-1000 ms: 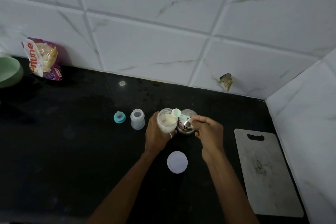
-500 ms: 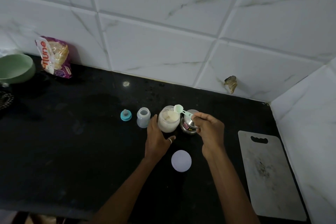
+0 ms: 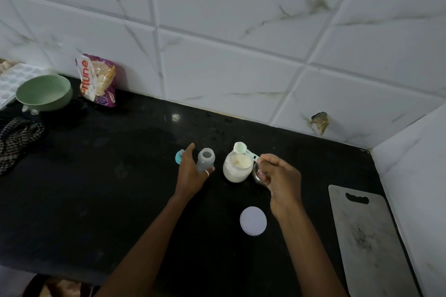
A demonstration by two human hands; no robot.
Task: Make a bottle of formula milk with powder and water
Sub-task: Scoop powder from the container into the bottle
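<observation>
Counter [image 3: 96, 200] | bottle [image 3: 205, 159] left of powder jar [image 3: 237, 167], apart | teat cap [image 3: 179, 157] left of bottle, partly behind my left hand [image 3: 191, 173] | scoop [image 3: 241, 148] in my right hand [image 3: 280, 178], above jar's rear rim | steel cup [image 3: 257, 173] just right of jar | lid [image 3: 253, 220] before jar | cutting board [image 3: 366, 236] far right | bowl [image 3: 44, 93], packet [image 3: 99, 79] far left.

green bowl [image 3: 44, 93] sat far left on black counter [image 3: 96, 200], white dimpled tray [image 3: 14, 77] behind it. snack packet [image 3: 97, 79] leaned against marbled tile wall [image 3: 241, 55]. checked cloth [image 3: 17, 140] lay crumpled near left edge. grey cutting board [image 3: 369, 241] lay flat at right. brownish mark [image 3: 319, 122] low on wall.
</observation>
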